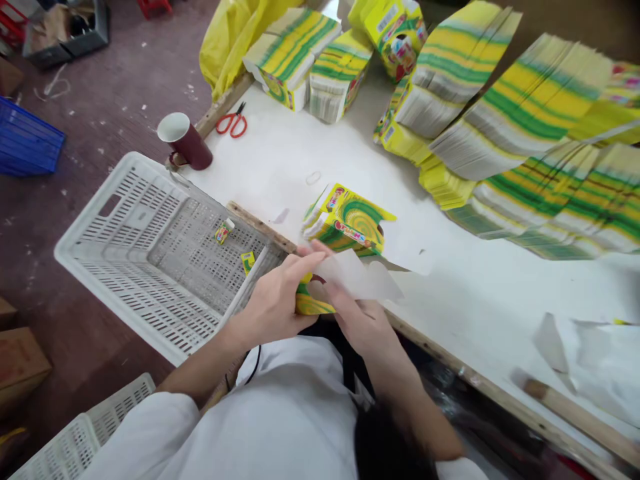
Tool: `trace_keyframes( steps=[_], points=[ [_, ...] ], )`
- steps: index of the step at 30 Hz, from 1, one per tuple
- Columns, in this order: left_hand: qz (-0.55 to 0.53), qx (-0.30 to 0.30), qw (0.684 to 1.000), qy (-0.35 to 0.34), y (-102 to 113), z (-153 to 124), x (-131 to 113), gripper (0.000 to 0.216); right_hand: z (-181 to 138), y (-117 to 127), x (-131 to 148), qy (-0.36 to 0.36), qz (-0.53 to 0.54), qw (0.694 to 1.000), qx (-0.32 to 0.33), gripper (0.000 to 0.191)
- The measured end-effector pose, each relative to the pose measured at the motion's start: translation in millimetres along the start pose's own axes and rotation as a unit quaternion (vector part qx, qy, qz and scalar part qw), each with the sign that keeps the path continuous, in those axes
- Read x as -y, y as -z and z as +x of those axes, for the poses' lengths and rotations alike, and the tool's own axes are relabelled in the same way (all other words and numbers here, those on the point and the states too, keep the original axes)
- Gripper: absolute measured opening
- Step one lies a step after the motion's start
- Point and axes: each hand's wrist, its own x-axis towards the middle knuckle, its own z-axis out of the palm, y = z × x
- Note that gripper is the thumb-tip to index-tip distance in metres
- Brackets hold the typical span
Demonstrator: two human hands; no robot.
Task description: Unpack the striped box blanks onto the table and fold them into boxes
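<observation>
My left hand (pixel 277 300) and my right hand (pixel 357 317) meet at the near edge of the white table (pixel 280 160), both closed on a small yellow and green carton (pixel 313 303) that they hold between them. A white flap of the carton (pixel 357 277) sticks out over my right hand. Just beyond lies a short stack of flat yellow-green carton blanks (pixel 350 220). To the left stands a white slatted plastic crate (pixel 150 253) with two small folded cartons (pixel 224 231) inside.
Large fanned stacks of flat blanks (pixel 505 113) fill the back and right of the table. A dark red mug (pixel 186 140) and red-handled scissors (pixel 233 123) sit at the table's left edge. Another white crate (pixel 75 440) and a blue basket (pixel 25 140) stand on the floor.
</observation>
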Motion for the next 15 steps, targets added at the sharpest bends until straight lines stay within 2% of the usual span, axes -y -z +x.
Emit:
trace_keyframes(
  steps=[2, 3, 5, 7, 8, 10, 12, 15],
  points=[
    [0.010, 0.000, 0.999, -0.031, -1.0, 0.7, 2.0, 0.071, 3.2, 0.1, -6.2, -0.068, 0.093, 0.992, 0.060, 0.050],
    [0.015, 0.005, 0.999, -0.036, -1.2, 0.8, 3.3, 0.066, 4.6, 0.6, -9.0, -0.077, 0.112, 0.988, 0.071, 0.053],
    [0.011, 0.020, 0.999, -0.022, -1.9, 0.3, 6.6, 0.063, 6.2, 1.5, -13.1, -0.040, 0.092, 0.993, 0.062, 0.066],
    [-0.009, 0.033, 0.999, 0.001, -3.4, -0.7, 10.4, 0.067, 5.8, 1.9, -14.7, 0.038, 0.001, 0.998, 0.044, 0.078],
    [-0.019, 0.031, 0.999, 0.008, -4.2, -1.1, 12.3, 0.071, 5.1, 2.0, -14.4, 0.076, -0.062, 0.994, 0.039, 0.078],
    [-0.018, 0.009, 1.000, 0.016, -5.2, -1.1, 15.4, 0.080, 3.8, 2.7, -12.1, 0.136, -0.186, 0.972, 0.033, 0.066],
    [0.015, -0.016, 0.999, 0.036, -3.2, 0.3, 16.8, 0.081, 3.6, 4.7, -9.0, 0.162, -0.263, 0.951, 0.002, 0.057],
    [0.076, -0.016, 0.994, 0.071, 6.3, 3.2, 16.2, 0.063, 5.3, 9.9, -6.3, 0.169, -0.301, 0.937, -0.049, 0.058]
  ],
)
